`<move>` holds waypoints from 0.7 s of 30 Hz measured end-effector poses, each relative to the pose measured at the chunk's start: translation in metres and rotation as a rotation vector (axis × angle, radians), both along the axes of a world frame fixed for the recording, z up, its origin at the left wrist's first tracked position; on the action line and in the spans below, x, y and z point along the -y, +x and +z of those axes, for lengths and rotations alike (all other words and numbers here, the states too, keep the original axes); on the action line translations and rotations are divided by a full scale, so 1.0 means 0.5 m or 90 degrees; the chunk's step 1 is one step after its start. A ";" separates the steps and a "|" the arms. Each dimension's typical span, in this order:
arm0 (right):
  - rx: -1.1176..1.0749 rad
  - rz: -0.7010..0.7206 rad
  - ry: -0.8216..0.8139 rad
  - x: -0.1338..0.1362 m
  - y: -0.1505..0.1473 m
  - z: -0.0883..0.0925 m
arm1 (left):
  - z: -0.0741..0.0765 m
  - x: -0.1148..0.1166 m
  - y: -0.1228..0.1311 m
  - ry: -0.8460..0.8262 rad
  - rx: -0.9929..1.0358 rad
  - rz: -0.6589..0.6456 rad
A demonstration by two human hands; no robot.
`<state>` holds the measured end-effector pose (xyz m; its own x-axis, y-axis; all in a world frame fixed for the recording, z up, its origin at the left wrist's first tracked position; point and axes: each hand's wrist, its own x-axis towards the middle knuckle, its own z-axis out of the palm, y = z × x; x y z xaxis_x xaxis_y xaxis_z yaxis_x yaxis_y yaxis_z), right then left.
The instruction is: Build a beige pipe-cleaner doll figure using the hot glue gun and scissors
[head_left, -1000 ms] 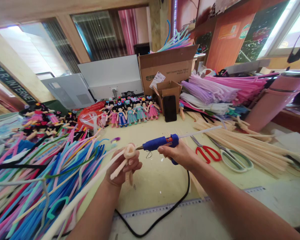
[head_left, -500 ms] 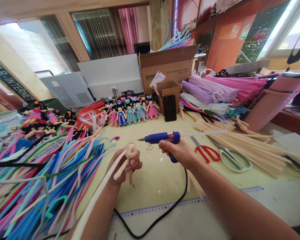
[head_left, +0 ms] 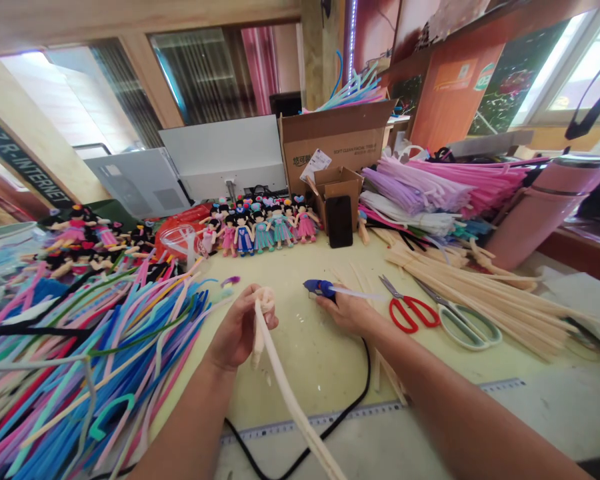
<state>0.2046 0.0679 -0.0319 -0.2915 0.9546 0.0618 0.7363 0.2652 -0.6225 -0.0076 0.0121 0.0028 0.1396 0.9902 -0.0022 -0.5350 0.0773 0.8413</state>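
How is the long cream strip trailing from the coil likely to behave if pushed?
The strip probably flexes easily, since its coil bends tightly. It seems springy rather than limp: its loose length runs in a smooth curve. Being slender, it is likely light.

The right hand [head_left: 345, 310] is hiding the handle of the blue glue gun [head_left: 321, 288], whose front end is looking too blurred to make out, while the left hand [head_left: 241, 328] is covering the lower part of the cream coil [head_left: 266, 299], and the long cream strand [head_left: 281, 381] is running out past the bottom edge. The right forearm [head_left: 430, 373] is blocking a stretch of the ruler [head_left: 261, 433], whose figures are appearing too small for reading. The coloured stems [head_left: 115, 360] are extending beyond the left edge, and the black phone [head_left: 340, 222] is masking part of the small carton [head_left: 336, 180].
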 end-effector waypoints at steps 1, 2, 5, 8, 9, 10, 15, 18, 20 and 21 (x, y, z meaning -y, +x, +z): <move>0.060 0.005 0.013 0.004 0.002 0.004 | 0.001 -0.001 -0.002 0.001 -0.001 0.007; 0.123 0.006 0.029 0.009 0.004 0.008 | 0.001 -0.002 -0.005 0.002 -0.003 0.014; 0.256 -0.014 0.070 0.019 0.009 0.021 | 0.001 -0.005 -0.011 0.006 -0.014 0.034; 0.319 -0.019 0.074 0.023 0.015 0.034 | -0.001 -0.007 -0.014 0.009 -0.024 0.045; 0.333 -0.011 0.069 0.023 0.019 0.040 | -0.002 -0.008 -0.015 0.009 -0.027 0.048; 0.350 -0.004 0.064 0.024 0.025 0.047 | -0.002 -0.009 -0.016 0.009 -0.031 0.051; 0.338 0.110 -0.026 0.038 0.054 0.088 | -0.003 -0.012 -0.022 0.022 -0.064 0.087; 0.101 0.263 -0.205 0.055 0.043 0.096 | -0.004 -0.010 -0.023 0.027 -0.105 0.088; -0.115 0.309 -0.309 0.067 0.022 0.091 | -0.006 -0.007 -0.021 0.022 -0.165 0.084; -0.214 0.315 -0.343 0.073 0.009 0.087 | -0.006 -0.005 -0.018 0.021 -0.200 0.080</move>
